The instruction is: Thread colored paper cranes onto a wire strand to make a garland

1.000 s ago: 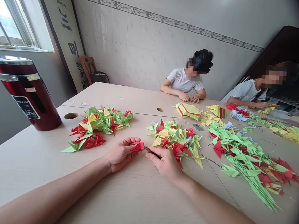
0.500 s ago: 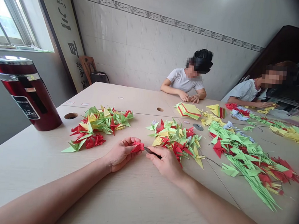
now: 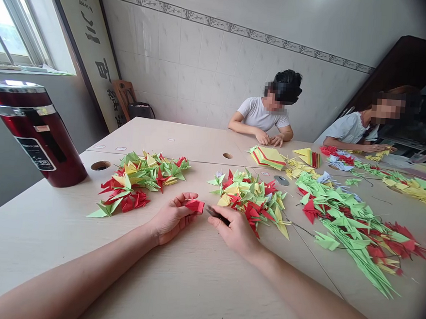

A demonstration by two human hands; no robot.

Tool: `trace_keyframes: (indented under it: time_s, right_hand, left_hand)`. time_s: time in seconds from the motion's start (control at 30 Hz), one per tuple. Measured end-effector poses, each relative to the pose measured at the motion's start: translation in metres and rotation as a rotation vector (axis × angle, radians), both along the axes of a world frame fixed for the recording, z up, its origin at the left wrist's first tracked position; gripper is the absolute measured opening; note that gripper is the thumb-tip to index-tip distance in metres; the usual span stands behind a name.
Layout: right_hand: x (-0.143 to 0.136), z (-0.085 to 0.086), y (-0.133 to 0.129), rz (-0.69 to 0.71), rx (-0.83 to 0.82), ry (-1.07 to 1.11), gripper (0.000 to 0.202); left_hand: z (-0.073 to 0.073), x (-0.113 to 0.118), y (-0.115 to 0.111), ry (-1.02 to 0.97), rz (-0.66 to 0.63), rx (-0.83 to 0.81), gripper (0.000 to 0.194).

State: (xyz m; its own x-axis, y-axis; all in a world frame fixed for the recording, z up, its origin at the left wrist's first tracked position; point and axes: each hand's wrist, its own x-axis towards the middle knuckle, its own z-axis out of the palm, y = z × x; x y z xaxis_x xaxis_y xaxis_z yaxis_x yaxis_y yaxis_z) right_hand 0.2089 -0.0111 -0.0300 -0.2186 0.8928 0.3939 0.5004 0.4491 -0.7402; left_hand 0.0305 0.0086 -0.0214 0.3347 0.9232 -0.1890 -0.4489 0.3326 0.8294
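Note:
Between the thumb and fingers of my left hand [image 3: 174,220] is a small folded red paper piece [image 3: 195,206]. My right hand [image 3: 235,229] grips a dark, thin pointed tool [image 3: 219,216], its tip a little to the right of the red paper and apart from it. Behind my left hand lies a pile of green, red and yellow folded paper [image 3: 142,176]. Another such pile [image 3: 250,196] sits just beyond my right hand, partly hidden by it.
A red vacuum flask [image 3: 43,138] stands at the left. Long strings of folded paper [image 3: 354,227] lie at the right, with stacked coloured sheets [image 3: 269,157] at the far side. Two people sit across the table [image 3: 204,280], their hands near its far edge.
The dark tool's tip has come away from the red paper, leaving a small gap. The red paper has turned slightly in my left hand.

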Motion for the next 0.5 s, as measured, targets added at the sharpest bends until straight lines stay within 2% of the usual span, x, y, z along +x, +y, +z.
trace_keyframes:
  time_s: [0.1, 0.2, 0.37, 0.5]
  right_hand:
    - [-0.0014, 0.0013, 0.0009, 0.004, -0.092, 0.155, 0.024]
    - [-0.0017, 0.0013, 0.0024, 0.021, -0.147, 0.304, 0.023]
    - [-0.0024, 0.0021, 0.0013, 0.071, -0.244, 0.322, 0.018]
    - [-0.0036, 0.0040, -0.0009, 0.127, -0.278, 0.317, 0.014]
  left_hand:
    - [0.0003, 0.0017, -0.0012, 0.062, -0.006, 0.036, 0.037]
    - [0.0002, 0.0043, -0.0034, 0.159, -0.053, 0.143, 0.035]
    - [-0.0023, 0.0069, -0.0070, 0.242, -0.128, 0.342, 0.027]
    - [-0.0031, 0.0069, -0.0079, 0.229, -0.102, 0.450, 0.028]
